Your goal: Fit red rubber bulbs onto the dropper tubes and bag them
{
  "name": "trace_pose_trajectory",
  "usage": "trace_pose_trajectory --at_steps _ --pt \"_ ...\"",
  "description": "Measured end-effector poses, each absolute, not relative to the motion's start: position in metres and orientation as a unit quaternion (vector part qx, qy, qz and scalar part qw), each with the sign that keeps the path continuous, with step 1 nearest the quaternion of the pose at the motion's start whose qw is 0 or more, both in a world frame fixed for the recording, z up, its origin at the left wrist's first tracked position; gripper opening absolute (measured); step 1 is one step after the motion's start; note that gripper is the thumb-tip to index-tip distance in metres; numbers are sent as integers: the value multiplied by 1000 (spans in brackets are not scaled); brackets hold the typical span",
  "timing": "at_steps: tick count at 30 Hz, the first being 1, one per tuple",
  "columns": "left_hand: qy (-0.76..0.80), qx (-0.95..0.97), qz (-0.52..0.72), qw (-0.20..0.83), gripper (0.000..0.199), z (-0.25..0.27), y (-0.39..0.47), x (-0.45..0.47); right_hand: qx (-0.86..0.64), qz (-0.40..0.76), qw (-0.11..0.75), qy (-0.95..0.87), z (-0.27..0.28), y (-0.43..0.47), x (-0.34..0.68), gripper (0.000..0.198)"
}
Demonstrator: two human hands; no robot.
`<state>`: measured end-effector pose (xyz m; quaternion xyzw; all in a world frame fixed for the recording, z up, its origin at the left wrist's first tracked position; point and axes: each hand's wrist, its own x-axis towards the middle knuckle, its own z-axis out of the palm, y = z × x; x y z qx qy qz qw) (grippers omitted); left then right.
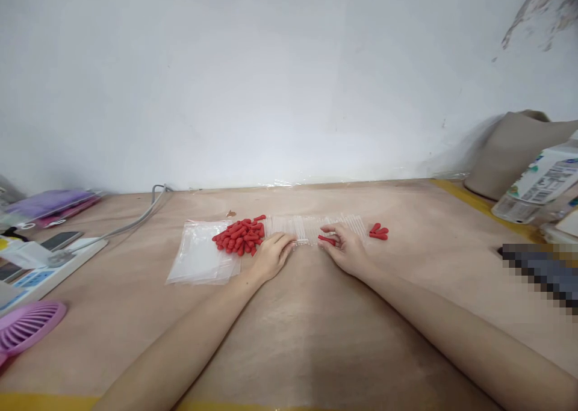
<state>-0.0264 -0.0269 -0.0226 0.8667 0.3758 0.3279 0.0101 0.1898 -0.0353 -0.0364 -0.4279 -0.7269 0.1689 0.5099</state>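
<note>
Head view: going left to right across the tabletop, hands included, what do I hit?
Pink fan → clear plastic bags → pile of red rubber bulbs → left hand → right hand with one red rubber bulb at its fingertips → three loose red rubber bulbs → labelled bottle.

There are two hands [272,256], dozens of red bulbs [239,236], many tubes [309,225], one fan [31,328].

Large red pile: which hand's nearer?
Left. The left hand is close by the large red pile's right edge; the right hand is farther right, holding a red piece.
</note>
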Motion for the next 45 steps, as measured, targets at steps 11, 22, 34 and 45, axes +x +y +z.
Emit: trace_pose_trajectory --at_steps 11,22,34,45 --pt "330 883 334 -18 25 -22 -29 -29 -372 87 416 -825 -30 -43 188 18" --pt "331 889 312 -53 22 -17 -33 -29 -362 134 394 -834 -27 -48 188 17" --pt "324 894 308 -36 25 -18 -34 -30 -365 108 393 -837 -26 -47 189 17" --pt "264 903 337 -28 28 -25 -30 -33 -368 119 410 -826 -27 -47 188 17"
